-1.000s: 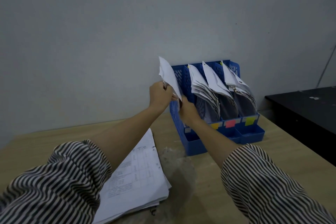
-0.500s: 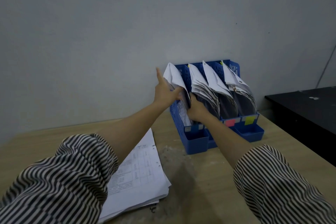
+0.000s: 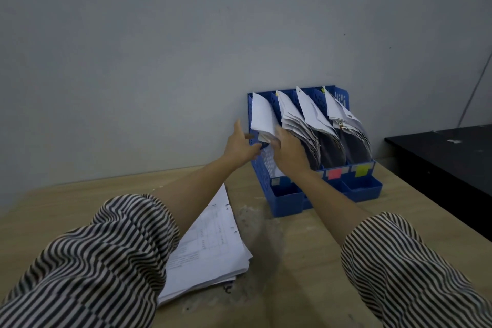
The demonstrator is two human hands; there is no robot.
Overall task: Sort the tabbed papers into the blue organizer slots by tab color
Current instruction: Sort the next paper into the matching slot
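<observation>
Item: organizer [image 3: 288, 204], blue, 4 slots, on desk [image 3: 319, 261] against wall. Papers [image 3: 262, 117] now sit in the far-left slot, leaning back, lower edge hidden behind our hands. Other 3 slots hold stacks; pink label [image 3: 334, 173] and yellow label [image 3: 362, 170] show on front, the left two labels blocked by our right arm. Unsorted stack [image 3: 210, 245] lies on desk near us, partly under the left sleeve. Step in hand, as we judge it: seating the sheet in slot 1. To do it well we'd push it down till it bottoms out, keep the tab edge up and visible, and let go w/o dragging the sheet back out or disturbing slot 2's stack just beside it. Grip: left hand [image 3: 241, 145] spread, thumb up, fingers straight, touching the organizer's left wall and the papers' lower corner, holding nothing. Right hand [image 3: 288, 150] seen from the back, at the papers' lower edge; whether its fingers pinch or just press, can't tell.
</observation>
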